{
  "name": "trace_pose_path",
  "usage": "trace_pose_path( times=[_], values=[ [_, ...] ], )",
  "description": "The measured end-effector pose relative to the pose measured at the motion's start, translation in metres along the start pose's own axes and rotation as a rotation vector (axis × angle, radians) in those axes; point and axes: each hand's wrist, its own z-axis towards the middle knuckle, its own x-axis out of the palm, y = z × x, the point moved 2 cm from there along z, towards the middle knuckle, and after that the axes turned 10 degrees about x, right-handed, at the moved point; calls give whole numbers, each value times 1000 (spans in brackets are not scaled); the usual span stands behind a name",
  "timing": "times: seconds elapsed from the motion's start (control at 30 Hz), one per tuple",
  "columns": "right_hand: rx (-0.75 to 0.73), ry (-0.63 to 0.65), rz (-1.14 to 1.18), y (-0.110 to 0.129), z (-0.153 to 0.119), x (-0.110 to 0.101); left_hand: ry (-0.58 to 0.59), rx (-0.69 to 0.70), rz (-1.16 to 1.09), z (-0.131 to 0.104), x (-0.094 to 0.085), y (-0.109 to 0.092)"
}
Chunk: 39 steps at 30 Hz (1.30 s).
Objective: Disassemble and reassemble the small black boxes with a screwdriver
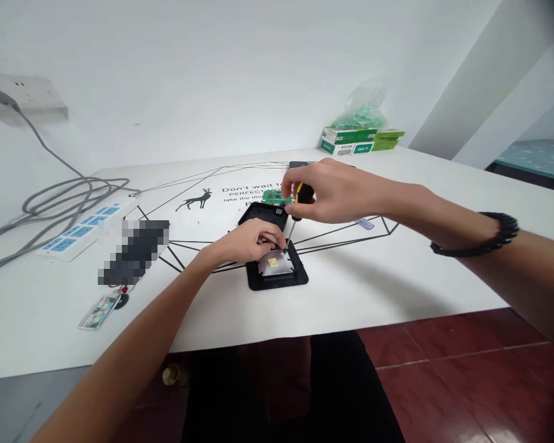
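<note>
My right hand [335,191] is closed around the yellow-and-black handle of a screwdriver [305,194]. The screwdriver slants down, its tip at the upper right corner of a silver metal plate [284,266]. That plate, with a small yellowish square pad [272,262] on it, sits in a black plastic housing [279,284] lying flat on the table. Beside the tip, my left hand [252,240] rests at the housing's far edge with fingers curled together; what they pinch, if anything, is hidden. Just behind lie a second black shell [257,212] and a green circuit board [276,197].
A dark object [300,164] lies behind my right hand, and a small translucent bluish item [364,224] to its right. On the left are a power strip [80,231], grey cable [50,200], a pixelated dark object [136,251] and a keychain tag [99,311]. Green-and-white boxes [348,141] stand at the back.
</note>
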Motion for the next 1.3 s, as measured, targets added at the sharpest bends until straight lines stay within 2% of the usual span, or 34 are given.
trace_pose_path(
  times=[0.27,0.37,0.5,0.6,0.8,0.93,1.03,1.17,1.3],
  values=[
    [-68,19,21,6,0,1,2,-17,-2,0,0,-1],
    [-48,15,9,6,2,0,-3,-21,-11,-1,0,1],
    [-52,82,29,6,6,-1,2,3,-1,-1,0,-1],
    [-30,33,11,7,6,-1,20,0,12,-1,-1,-4],
    [-23,30,4,9,7,1,37,-8,40,-2,-1,-6],
    [-61,89,21,11,7,0,36,-3,51,-2,-2,-8],
    [-50,46,-19,12,7,-1,40,-2,52,-2,-2,-9],
    [-73,100,-7,12,9,1,29,0,19,-2,0,-6],
    [-32,43,-45,7,11,1,26,-14,-47,-2,5,-1]
  ],
)
